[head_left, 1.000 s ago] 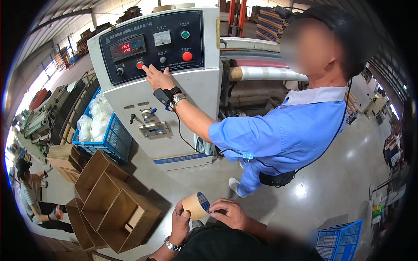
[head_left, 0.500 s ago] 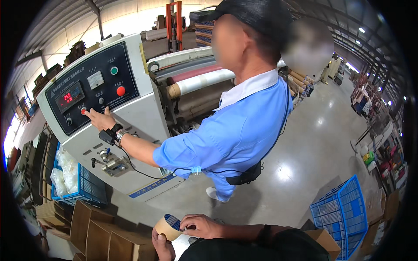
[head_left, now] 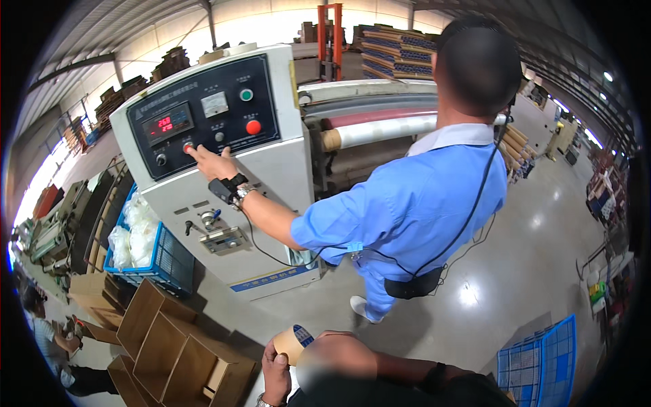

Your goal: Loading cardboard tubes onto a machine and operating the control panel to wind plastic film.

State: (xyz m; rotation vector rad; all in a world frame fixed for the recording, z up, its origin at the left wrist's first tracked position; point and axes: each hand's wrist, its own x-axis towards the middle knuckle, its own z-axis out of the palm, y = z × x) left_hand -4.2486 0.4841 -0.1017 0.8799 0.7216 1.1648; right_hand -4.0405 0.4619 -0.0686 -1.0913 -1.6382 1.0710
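Low in front of me, my left hand (head_left: pixel 276 372) grips a roll of brown tape (head_left: pixel 290 344) by its left side, fingers behind and thumb in front. Blue print shows on the inside of the roll's core. Close against the roll's right side is my right hand (head_left: pixel 342 354); a blur covers its lower part, so its fingers cannot be made out. Something whitish, partly hidden, lies below the roll between my hands. Ahead, a co-worker in a blue shirt (head_left: pixel 413 197) presses a finger to a red button (head_left: pixel 188 148) on the machine's dark control panel (head_left: pixel 203 115).
Open cardboard boxes (head_left: pixel 163 346) stand at lower left, with another person (head_left: pixel 51 346) beyond them. A blue crate (head_left: pixel 173 254) with clear plastic bags sits beside the machine (head_left: pixel 285 176). Another blue crate (head_left: pixel 542 363) is at lower right. A white roll (head_left: pixel 386 129) lies across the machine.
My view has swung left, so the machine and co-worker appear further right. The co-worker's head has turned away from me. A person at lower left has come into sight. My left hand keeps the roll.
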